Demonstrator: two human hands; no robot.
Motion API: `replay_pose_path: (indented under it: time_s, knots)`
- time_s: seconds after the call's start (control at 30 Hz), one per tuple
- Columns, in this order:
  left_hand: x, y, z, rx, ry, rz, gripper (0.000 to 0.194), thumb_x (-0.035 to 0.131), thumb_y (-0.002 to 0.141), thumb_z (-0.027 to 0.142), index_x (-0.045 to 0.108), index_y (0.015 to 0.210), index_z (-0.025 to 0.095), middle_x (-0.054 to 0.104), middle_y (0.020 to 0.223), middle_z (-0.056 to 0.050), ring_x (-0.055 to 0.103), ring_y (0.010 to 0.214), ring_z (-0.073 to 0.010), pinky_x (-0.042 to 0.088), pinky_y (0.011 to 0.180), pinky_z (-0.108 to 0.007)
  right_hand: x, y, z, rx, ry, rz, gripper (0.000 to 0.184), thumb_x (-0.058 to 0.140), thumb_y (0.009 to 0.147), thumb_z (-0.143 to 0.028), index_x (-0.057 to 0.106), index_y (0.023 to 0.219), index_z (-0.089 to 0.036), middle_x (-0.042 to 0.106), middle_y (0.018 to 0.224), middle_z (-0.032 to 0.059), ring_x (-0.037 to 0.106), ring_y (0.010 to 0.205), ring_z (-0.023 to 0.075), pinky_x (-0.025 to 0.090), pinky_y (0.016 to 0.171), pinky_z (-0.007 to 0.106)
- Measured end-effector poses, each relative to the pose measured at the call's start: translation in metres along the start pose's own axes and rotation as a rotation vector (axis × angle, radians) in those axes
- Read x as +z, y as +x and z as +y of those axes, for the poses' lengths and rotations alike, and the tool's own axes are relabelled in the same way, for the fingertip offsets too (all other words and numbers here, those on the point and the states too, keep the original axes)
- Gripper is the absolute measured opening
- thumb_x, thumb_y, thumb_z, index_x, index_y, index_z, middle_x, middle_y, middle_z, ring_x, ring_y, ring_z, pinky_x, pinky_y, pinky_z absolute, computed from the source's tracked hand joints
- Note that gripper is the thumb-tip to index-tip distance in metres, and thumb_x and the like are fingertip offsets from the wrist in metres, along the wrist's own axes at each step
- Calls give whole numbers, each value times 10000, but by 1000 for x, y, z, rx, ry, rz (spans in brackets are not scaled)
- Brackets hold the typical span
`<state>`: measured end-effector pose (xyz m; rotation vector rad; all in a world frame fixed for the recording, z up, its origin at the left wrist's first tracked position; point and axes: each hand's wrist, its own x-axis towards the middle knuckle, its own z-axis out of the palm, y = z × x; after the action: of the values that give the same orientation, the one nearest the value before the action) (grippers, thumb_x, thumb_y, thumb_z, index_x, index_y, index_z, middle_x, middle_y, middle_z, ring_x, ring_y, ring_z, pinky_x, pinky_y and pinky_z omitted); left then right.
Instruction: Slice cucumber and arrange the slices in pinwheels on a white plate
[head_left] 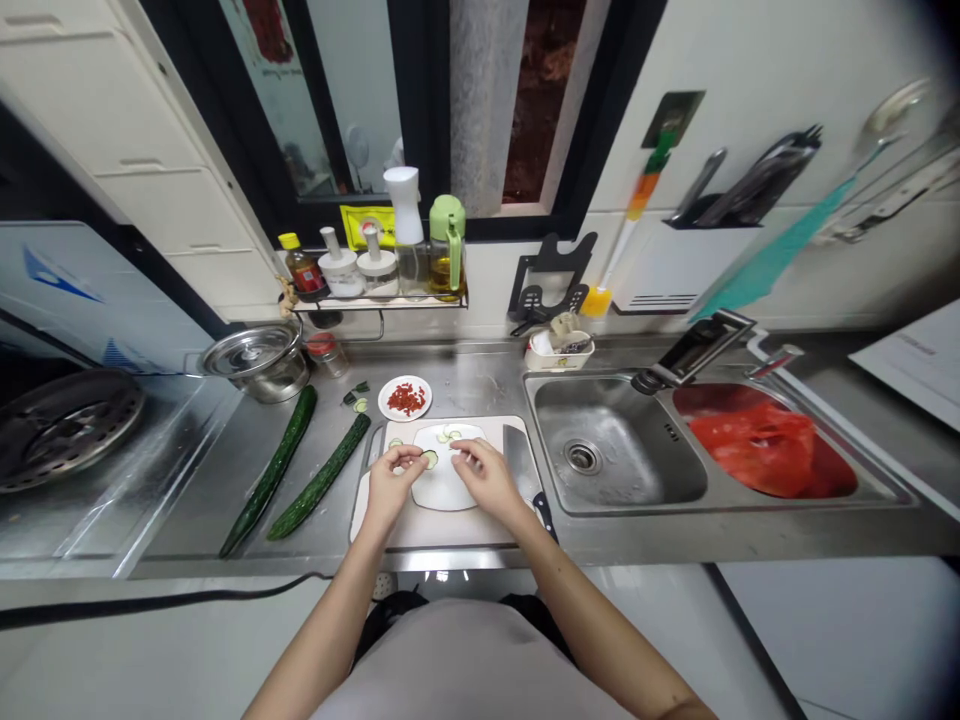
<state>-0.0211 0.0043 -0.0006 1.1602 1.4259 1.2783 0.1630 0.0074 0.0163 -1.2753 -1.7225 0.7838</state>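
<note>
My left hand (394,482) is closed in a pinch on a thin cucumber slice (430,459), held over the left part of a white plate (444,492). My right hand (486,478) is over the plate's right side, its fingers pinched together; what they hold, if anything, is too small to make out. A few overlapping cucumber slices (448,435) lie near the plate's far edge. Under the plate is a cutting board (427,532). A knife (517,452) rests along the board's right side, its black handle towards me. Another slice (395,442) shows beyond my left hand.
Two whole cucumbers (274,475) (321,478) lie left of the board. Behind it sit a small dish (384,402) of red bits and some cucumber trimmings (357,396). A lidded pot (259,365) stands back left. To the right is a double sink (622,440) with a red bag (757,445).
</note>
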Motion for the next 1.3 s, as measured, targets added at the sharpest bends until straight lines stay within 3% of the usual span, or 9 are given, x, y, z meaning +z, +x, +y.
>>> replay_pose_path:
  time_s: [0.2,0.3,0.4,0.53,0.7,0.9,1.03,1.17,1.3]
  knots:
    - [7,-5,21,55,37,-129,278,751,665,398,690,809,169,664,787,-31,549,741,-150,425,752,-283,5,12,-10,-92,36,-115,99,579,860,-239,674,880,-216,648,865,31,570,874,177,428,795,311]
    - [11,-7,24,17,-7,-91,342,763,644,423,684,858,168,653,786,-27,543,740,-143,416,741,-271,6,11,-9,-75,74,-81,101,579,866,-243,661,818,-209,644,826,25,565,856,174,427,766,300]
    - [14,-9,25,-147,-110,-61,443,710,680,518,664,933,157,618,697,-10,516,644,-114,384,632,-234,3,10,-10,-64,114,-40,126,581,878,-280,682,848,-212,646,848,37,564,862,175,426,702,277]
    - [17,-12,32,-431,-290,-204,572,646,714,588,612,1091,159,619,686,-5,457,539,-72,255,492,-193,-1,10,-13,-89,162,-23,156,588,885,-315,713,930,-235,641,896,49,561,912,186,431,668,273]
    - [17,-12,45,-537,-473,-214,585,749,639,450,578,1137,195,609,731,19,489,556,-57,244,473,-173,-1,9,-11,-183,145,-1,153,599,886,-303,726,955,-252,616,914,45,558,923,183,451,782,320]
    - [15,-9,43,-475,-430,-154,610,800,569,333,598,1129,195,575,665,49,481,554,-53,250,479,-171,-5,6,-10,-273,42,-23,146,605,883,-282,719,972,-266,603,930,39,543,945,187,439,866,352]
    - [16,-11,39,-353,-385,-124,600,798,584,327,591,1129,186,599,662,42,514,581,-70,309,536,-183,-7,5,-13,-265,4,-30,109,610,874,-274,701,928,-247,611,916,40,541,938,191,443,848,345]
    - [18,-16,41,-228,-370,-112,601,785,614,322,554,1152,186,635,726,22,585,692,-105,407,696,-227,-6,5,-17,-263,0,-44,79,601,873,-267,670,863,-231,622,879,33,550,900,182,436,832,334]
    - [20,-21,41,-112,-285,-66,565,753,665,330,522,1166,205,617,757,29,580,721,-107,414,741,-241,-1,5,-19,-214,35,-46,108,581,868,-259,629,782,-214,614,805,22,551,829,166,434,759,300]
